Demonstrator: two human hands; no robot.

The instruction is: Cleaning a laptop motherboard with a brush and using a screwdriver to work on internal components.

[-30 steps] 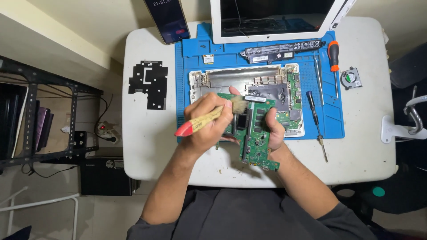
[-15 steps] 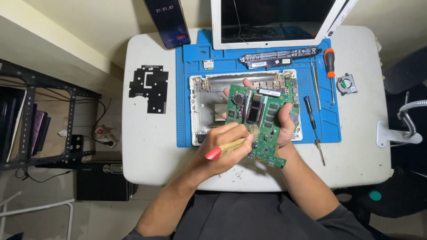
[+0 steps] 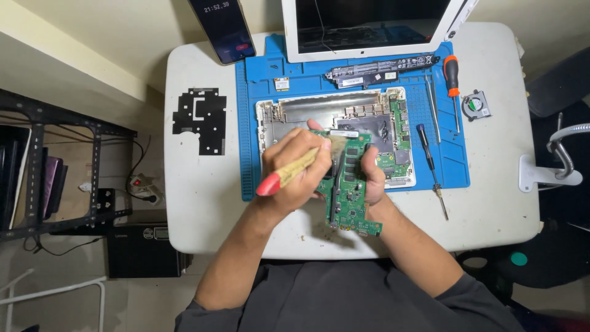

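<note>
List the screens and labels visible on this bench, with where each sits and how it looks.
Phone: far-left table edge, tilted; dark lit screen, pale digits, small red button.
Laptop screen: far edge, above the blue mat; dark, off, white frame.
Battery: long black bar on the mat below that screen; white labels.
White sticker: top of the green circuit board.

Green circuit board [image 3: 350, 197]; brush [image 3: 295, 169], tan handle, red tip; blue mat [image 3: 249, 123]; white counter [image 3: 196, 184]; black flat plate [image 3: 200, 118]; screwdriver [image 3: 452, 74], orange and black grip.

bright overhead light, sharp focus, dim edges.
</note>
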